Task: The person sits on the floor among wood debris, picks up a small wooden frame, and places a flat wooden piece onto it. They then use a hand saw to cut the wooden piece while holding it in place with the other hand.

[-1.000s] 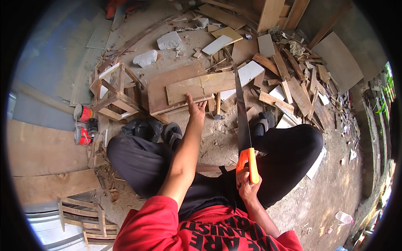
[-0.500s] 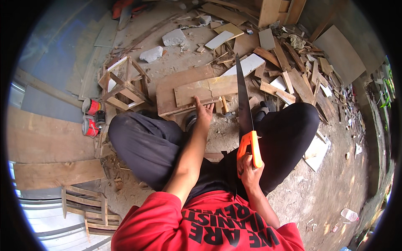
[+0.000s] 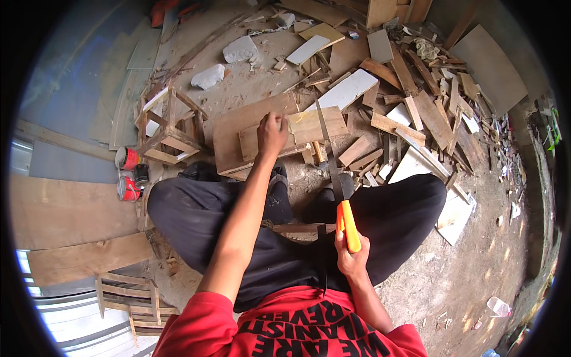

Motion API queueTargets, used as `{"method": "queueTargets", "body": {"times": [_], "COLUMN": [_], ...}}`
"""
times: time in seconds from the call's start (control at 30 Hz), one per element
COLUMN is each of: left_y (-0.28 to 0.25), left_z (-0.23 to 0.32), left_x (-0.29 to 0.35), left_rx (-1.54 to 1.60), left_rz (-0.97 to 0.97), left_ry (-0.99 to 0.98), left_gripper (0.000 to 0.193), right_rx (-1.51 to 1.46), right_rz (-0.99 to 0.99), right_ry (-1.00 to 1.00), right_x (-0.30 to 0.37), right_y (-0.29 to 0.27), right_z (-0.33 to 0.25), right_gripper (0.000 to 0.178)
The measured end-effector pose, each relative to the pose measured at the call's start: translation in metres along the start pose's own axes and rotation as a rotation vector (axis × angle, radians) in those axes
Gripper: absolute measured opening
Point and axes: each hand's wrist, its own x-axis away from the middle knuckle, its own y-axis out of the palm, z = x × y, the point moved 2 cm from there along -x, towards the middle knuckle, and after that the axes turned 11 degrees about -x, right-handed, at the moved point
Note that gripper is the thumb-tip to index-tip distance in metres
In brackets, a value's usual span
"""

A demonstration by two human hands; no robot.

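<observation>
My right hand (image 3: 352, 254) grips the orange handle of a handsaw (image 3: 331, 152). Its long thin blade points away from me and crosses the right part of a narrow wooden board (image 3: 312, 126); whether the teeth touch the wood I cannot tell. That board rests on a wider brown wooden piece (image 3: 229, 134), a low box-like support in front of my feet. Over the narrow board's left half, my left hand (image 3: 273, 135) is closed with the fingers curled in; anything inside them is hidden. Beneath the board's right part stands a hammer-like tool (image 3: 320, 156), partly covered.
A wooden stool frame (image 3: 172, 128) stands at left, near red cans (image 3: 127, 158). Scrap wood (image 3: 425, 119) is heaped at right. White stone blocks (image 3: 240, 49) lie farther off. A slatted wooden frame (image 3: 128, 297) is at lower left, a clear plastic container (image 3: 498, 307) at lower right.
My left hand has gone from spread fingers at the board's near edge to curled fingers farther over it. The saw has swung left and lower, its blade now across the board. My legs have shifted.
</observation>
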Motion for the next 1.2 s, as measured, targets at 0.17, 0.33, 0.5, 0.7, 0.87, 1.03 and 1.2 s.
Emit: {"method": "queueTargets", "body": {"times": [0.17,0.33,0.5,0.7,0.87,1.03,1.2], "left_y": [0.053,0.065,0.059,0.068,0.067,0.063,0.06], "left_z": [-0.029,-0.005,0.008,-0.001,0.004,0.004,0.004], "left_x": [0.002,-0.006,-0.018,-0.024,-0.025,-0.027,-0.03], "left_rx": [-0.285,-0.279,-0.313,-0.273,-0.218,-0.237,-0.225], "left_rz": [0.041,0.107,0.159,0.084,0.094,0.015,-0.079], "left_ry": [0.251,0.09,0.123,0.081,0.067,0.046,0.049], "left_gripper": [0.046,0.029,0.02,0.015,0.013,0.017,0.02], "right_rx": [0.021,0.018,0.03,0.044,0.088,0.117,0.304], "right_rz": [-0.021,-0.039,-0.08,-0.069,-0.044,0.007,-0.013], "right_ry": [0.036,0.107,0.197,0.309,0.368,0.389,0.364], "right_x": [-0.037,-0.061,-0.082,-0.083,-0.09,-0.083,-0.082], "right_y": [0.011,0.015,0.025,0.036,0.041,0.053,0.058], "right_z": [0.007,0.022,0.035,0.027,-0.008,-0.02,-0.042], "right_gripper": [0.027,0.027,0.029,0.03,0.029,0.028,0.029]}}
